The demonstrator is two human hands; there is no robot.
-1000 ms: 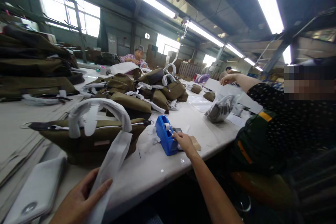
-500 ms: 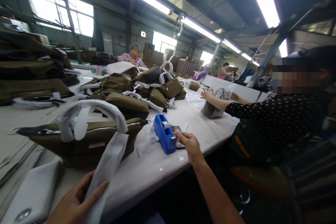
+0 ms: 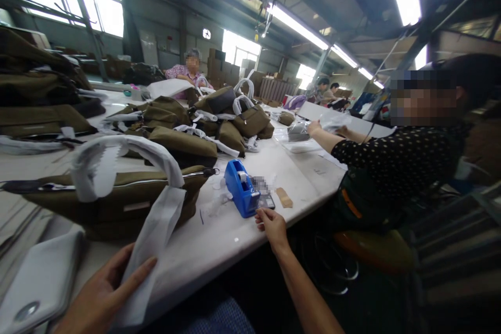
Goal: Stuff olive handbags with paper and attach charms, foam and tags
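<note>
At my far left, near 9 o'clock, a pile of olive bags (image 3: 35, 120) lies on the table (image 3: 223, 242). Nearer, toward 8 o'clock, is a pale flat device (image 3: 43, 271). Next comes my left hand (image 3: 104, 289), at about 7 o'clock; its thumb and fingers are clamped on a white strip (image 3: 156, 229).

The olive bag (image 3: 102, 219) stands upright before me, around 10 o'clock. Its long axis goes nearly from 9 to 3 o'clock, the right end a little higher in my view, and the side with the small label (image 3: 136, 207) looks toward me. The wrapping on the handle (image 3: 129, 142) looks done over most of the arch that I can see. What is left is the loose strip: it runs from the right foot of the handle toward 7 o'clock, into my fingers. I see no tape that holds its end.

To the right of this bag stands the blue tape dispenser (image 3: 238, 190), its long axis from 11 to 5 o'clock. My right hand (image 3: 276, 229) is just beside its near end, thumb and fingertips together; if a piece of tape is between them, I cannot tell. Farther right, toward 2 o'clock, a co-worker (image 3: 395, 167) handles clear plastic (image 3: 331, 122).
</note>
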